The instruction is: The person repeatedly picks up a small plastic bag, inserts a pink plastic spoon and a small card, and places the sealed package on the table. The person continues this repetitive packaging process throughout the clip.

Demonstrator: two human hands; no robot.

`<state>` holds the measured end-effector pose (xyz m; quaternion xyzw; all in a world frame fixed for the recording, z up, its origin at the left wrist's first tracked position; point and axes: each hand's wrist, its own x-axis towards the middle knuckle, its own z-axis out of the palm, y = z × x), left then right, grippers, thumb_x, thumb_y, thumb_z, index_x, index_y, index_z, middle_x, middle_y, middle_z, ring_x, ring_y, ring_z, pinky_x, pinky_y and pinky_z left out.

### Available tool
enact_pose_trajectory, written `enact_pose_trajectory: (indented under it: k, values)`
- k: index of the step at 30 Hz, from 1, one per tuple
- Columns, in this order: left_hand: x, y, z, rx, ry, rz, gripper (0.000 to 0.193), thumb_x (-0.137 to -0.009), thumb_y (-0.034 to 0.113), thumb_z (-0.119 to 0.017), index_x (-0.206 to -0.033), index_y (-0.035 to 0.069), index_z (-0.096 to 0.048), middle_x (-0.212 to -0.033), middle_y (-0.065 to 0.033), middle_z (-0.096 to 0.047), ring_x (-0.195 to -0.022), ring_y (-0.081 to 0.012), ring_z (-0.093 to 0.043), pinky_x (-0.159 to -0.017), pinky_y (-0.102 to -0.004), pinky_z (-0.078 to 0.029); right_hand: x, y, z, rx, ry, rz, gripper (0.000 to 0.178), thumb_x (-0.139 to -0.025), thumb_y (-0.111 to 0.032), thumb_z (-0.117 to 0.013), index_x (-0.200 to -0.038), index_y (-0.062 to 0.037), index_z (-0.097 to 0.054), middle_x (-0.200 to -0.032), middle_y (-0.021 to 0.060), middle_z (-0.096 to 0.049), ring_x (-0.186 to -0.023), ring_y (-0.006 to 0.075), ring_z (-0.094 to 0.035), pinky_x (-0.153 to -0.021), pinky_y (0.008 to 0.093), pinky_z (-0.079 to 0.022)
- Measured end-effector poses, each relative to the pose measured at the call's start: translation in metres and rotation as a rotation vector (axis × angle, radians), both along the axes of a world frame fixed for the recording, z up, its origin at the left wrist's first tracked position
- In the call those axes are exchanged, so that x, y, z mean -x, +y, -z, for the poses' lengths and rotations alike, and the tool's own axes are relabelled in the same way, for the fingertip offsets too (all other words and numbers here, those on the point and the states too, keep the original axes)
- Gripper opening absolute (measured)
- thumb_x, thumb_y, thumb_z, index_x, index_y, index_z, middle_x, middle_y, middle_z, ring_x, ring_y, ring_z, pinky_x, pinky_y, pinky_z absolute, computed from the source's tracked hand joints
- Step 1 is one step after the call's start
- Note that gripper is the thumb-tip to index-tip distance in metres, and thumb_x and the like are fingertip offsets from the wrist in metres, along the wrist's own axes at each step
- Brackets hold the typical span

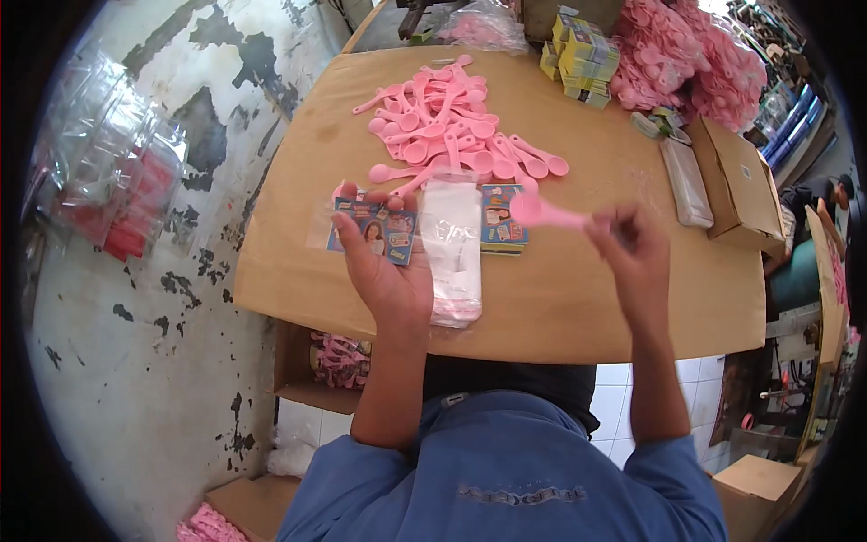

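My left hand [394,282] is closed on a printed card [372,231] in blue and yellow, which seems to lie inside a clear plastic sleeve. Between thumb and forefinger, my right hand [638,253] pinches the handle of a pink measuring spoon [542,213], its bowl pointing left. That hand is slightly blurred. A stack of clear plastic bags [454,257] lies in the middle, just right of my left hand. Beside it is a stack of similar cards [503,237], partly behind the raised spoon. Beyond them spreads a heap of pink spoons [450,122].
The brown-covered table [578,312] carries bundled yellow cards [582,59], bagged pink spoons [664,54], a clear-wrapped pack [686,185] and a cardboard box [736,190] at the far right. A peeling wall [181,334] with hanging plastic bags [117,154] stands left.
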<state>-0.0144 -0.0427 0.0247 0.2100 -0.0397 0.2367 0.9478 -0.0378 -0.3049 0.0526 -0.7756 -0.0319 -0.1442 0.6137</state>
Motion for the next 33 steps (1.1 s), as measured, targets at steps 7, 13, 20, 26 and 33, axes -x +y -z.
enact_pose_trajectory:
  k: [7, 13, 20, 26, 33]
  values:
    - [0.008, -0.029, 0.005, -0.1, -0.031, 0.094, 0.048, -0.106, 0.04, -0.055, -0.139, 0.006, -0.049, -0.111, -0.0069, -0.062, -0.1, -0.019, -0.063, -0.106, -0.0412, -0.052, 0.052, 0.049, 0.026, -0.486, 0.133, -0.103, 0.011, -0.095, -0.006, -0.072, -0.102, -0.0002, -0.065, -0.088, 0.0026, -0.065, -0.076, 0.0067, -0.059, -0.068, 0.0219, -0.049]
    - [0.019, -0.039, -0.001, -0.131, -0.007, 0.182, 0.052, -0.106, 0.042, -0.053, -0.144, 0.007, -0.046, -0.113, -0.006, -0.062, -0.101, -0.0179, -0.063, -0.106, -0.0424, -0.052, 0.057, 0.047, 0.017, -0.527, 0.195, -0.283, 0.016, -0.097, -0.006, -0.069, -0.11, 0.0041, -0.067, -0.095, 0.0081, -0.071, -0.086, 0.012, -0.068, -0.08, 0.0268, -0.057]
    - [0.021, -0.038, -0.008, -0.236, -0.033, 0.091, 0.048, -0.107, 0.042, -0.051, -0.141, 0.007, -0.047, -0.114, -0.0078, -0.063, -0.102, -0.0191, -0.063, -0.107, -0.0465, -0.051, 0.065, 0.03, 0.019, -0.408, 0.159, -0.268, 0.015, -0.097, -0.004, -0.067, -0.109, 0.0047, -0.067, -0.096, 0.0102, -0.072, -0.089, 0.0143, -0.07, -0.08, 0.0281, -0.059]
    - [0.015, -0.044, -0.007, -0.201, -0.073, 0.179, 0.05, -0.107, 0.043, -0.051, -0.141, 0.007, -0.046, -0.115, -0.008, -0.063, -0.103, -0.0196, -0.063, -0.107, -0.0477, -0.05, 0.055, 0.037, 0.031, -0.486, 0.118, -0.19, 0.015, -0.098, -0.004, -0.066, -0.11, 0.005, -0.066, -0.098, 0.0108, -0.071, -0.088, 0.0147, -0.07, -0.081, 0.0285, -0.058]
    - [0.017, -0.054, -0.002, -0.179, -0.017, 0.331, 0.048, -0.108, 0.041, -0.05, -0.142, 0.007, -0.046, -0.113, -0.0087, -0.062, -0.099, -0.0192, -0.064, -0.105, -0.0474, -0.052, 0.047, 0.046, 0.026, -0.543, 0.138, -0.372, 0.021, -0.098, -0.005, -0.068, -0.116, 0.0049, -0.063, -0.1, 0.0097, -0.071, -0.089, 0.0136, -0.068, -0.082, 0.027, -0.056]
